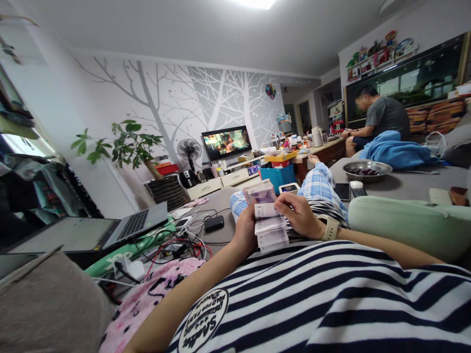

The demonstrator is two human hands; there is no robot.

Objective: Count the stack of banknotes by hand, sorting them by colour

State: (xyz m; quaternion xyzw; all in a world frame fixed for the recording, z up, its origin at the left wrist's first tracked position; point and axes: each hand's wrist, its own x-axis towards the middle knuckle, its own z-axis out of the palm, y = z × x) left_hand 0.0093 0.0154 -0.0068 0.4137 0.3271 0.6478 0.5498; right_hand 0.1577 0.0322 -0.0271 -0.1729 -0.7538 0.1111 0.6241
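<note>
I lie back on a sofa in a striped shirt. My left hand (246, 230) grips a thick stack of banknotes (265, 215) from the left side, fingers closed around it. My right hand (300, 214), with a watch on its wrist, rests on top of the stack and its thumb and fingers pinch a folded note. The upper notes are purple, the lower ones pale and fanned downward.
An open laptop (110, 230) sits at left beside tangled cables (184, 245) and a black box (214, 223). A metal bowl (366, 170), a phone (342, 191) and a remote lie at right. Another person (379, 122) sits far right. A TV (226, 142), fan and plant stand by the wall.
</note>
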